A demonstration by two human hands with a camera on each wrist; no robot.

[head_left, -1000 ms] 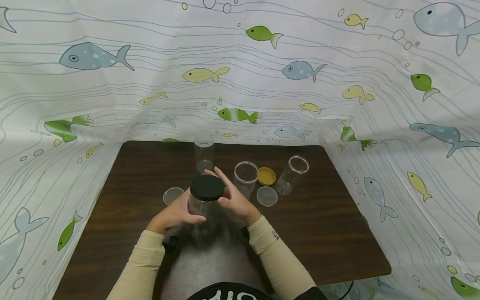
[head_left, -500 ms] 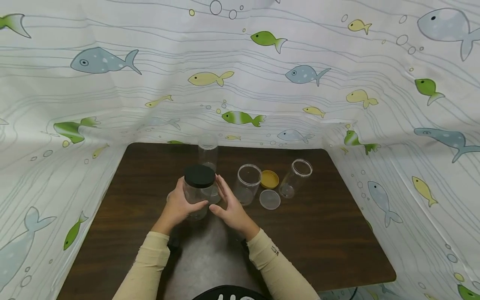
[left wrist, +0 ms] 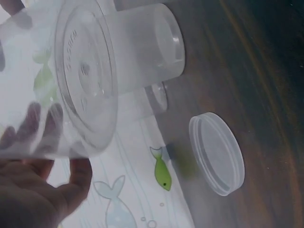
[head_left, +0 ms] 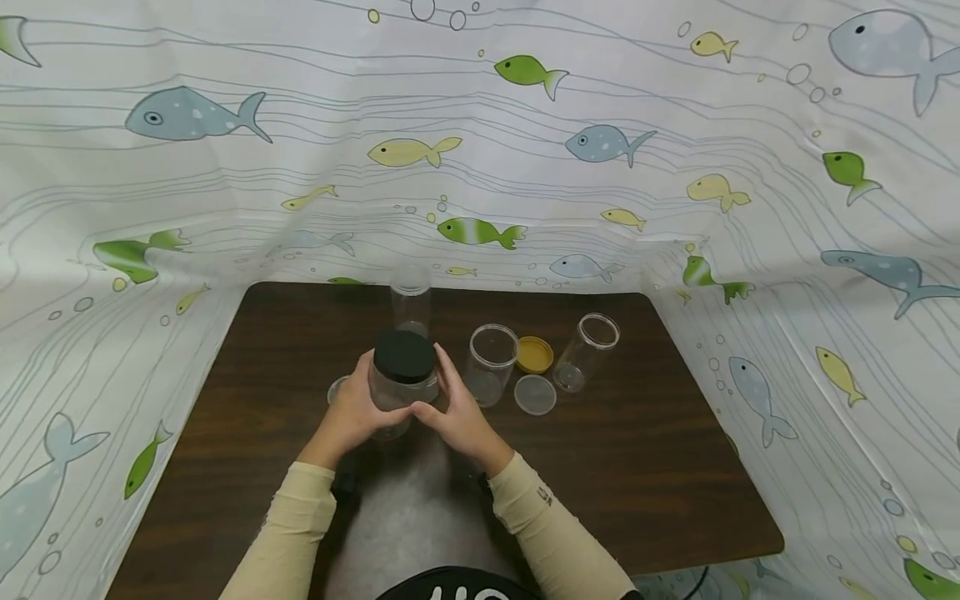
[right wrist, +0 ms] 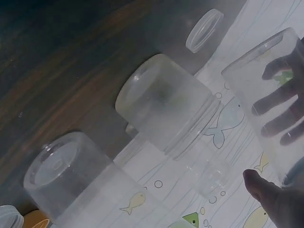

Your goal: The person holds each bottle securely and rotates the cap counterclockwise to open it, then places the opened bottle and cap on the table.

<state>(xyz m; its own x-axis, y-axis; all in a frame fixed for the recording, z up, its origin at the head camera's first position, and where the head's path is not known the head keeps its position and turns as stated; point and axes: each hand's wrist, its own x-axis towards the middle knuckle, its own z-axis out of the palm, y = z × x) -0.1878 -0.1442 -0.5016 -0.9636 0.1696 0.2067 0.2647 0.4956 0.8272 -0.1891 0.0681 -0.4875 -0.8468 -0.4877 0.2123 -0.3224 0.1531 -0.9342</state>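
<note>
A wide clear jar (head_left: 392, 395) with a black lid (head_left: 405, 357) is held up between both hands. Its ribbed base (left wrist: 85, 71) shows in the left wrist view, raised off the table. My left hand (head_left: 347, 419) grips the left side, fingers showing through the clear wall. On the opposite side, my right hand (head_left: 467, 423) curves round the jar, fingers beside the lid; the two thumbs meet in front. A frosted jar (right wrist: 164, 104) stands behind the held one, largely hidden in the head view. A clear lid (left wrist: 217, 153) lies to its left.
A tall clear jar (head_left: 411, 307) stands at the back. To the right are an open clear jar (head_left: 491, 371), another open jar (head_left: 588, 354), a yellow lid (head_left: 535, 354) and a clear lid (head_left: 535, 395). A fish-patterned sheet (head_left: 480, 183) rises around the dark wooden table (head_left: 645, 467).
The lidded jar has moved slightly away from the body and left. My right hand has come off the lid's side, then closed in on the jar until the thumbs met.
</note>
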